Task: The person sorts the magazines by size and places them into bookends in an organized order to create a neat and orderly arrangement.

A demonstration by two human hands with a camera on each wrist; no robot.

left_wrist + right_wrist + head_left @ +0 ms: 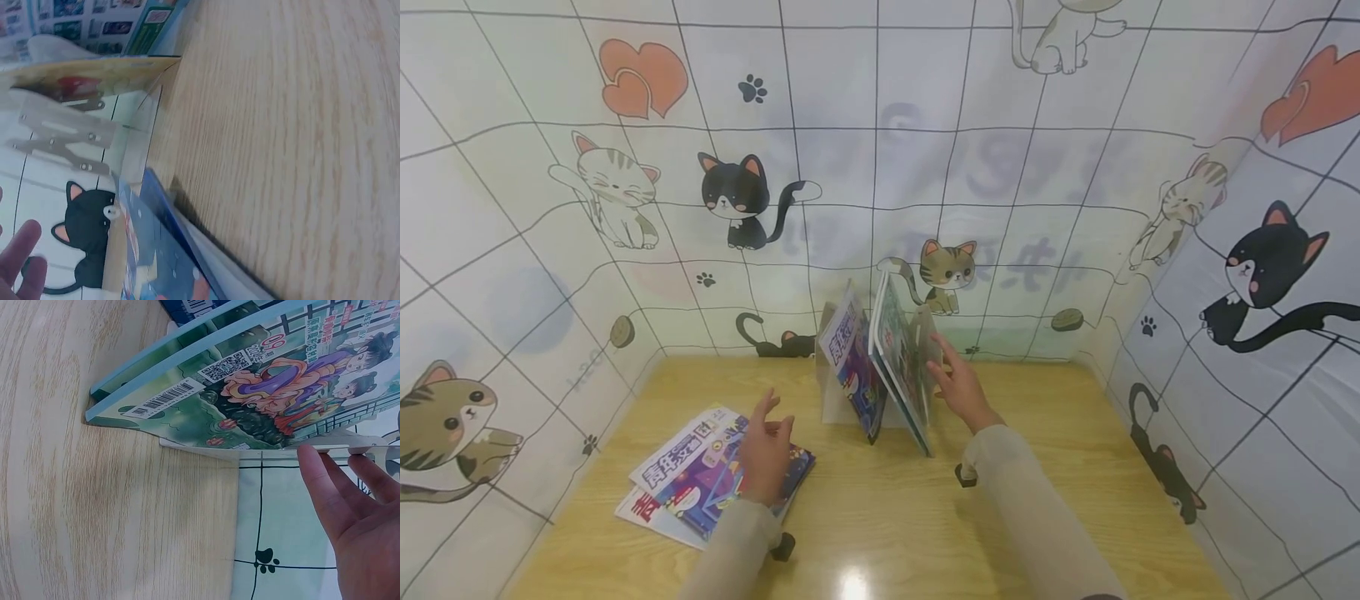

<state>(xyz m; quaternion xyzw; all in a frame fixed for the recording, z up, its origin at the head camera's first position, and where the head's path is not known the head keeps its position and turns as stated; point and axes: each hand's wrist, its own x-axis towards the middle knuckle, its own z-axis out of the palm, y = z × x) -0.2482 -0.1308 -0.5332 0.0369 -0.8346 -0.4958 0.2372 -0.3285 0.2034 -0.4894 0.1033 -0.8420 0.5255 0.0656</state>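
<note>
A book stand [833, 404] with upright side panels stands at the back of the table. In it a purple magazine [852, 367] leans on the left, and green magazines with pale blue spines [162, 375] lean on the right. My right hand [962, 392] is at the stand's right panel [931, 333], fingers extended, fingertips right at the panel's edge in the right wrist view. My left hand [765, 458] hovers around a pile of magazines [700, 467], fingers loosely spread and holding nothing. Its fingers [22, 253] show at the lower left of the left wrist view.
The wooden table [865, 508] meets a cloth wall [850, 167] printed with cats and grid lines right behind the stand. Similar cloth rises along the left and right sides. The stand's slotted grey bars [62, 134] show between the magazines.
</note>
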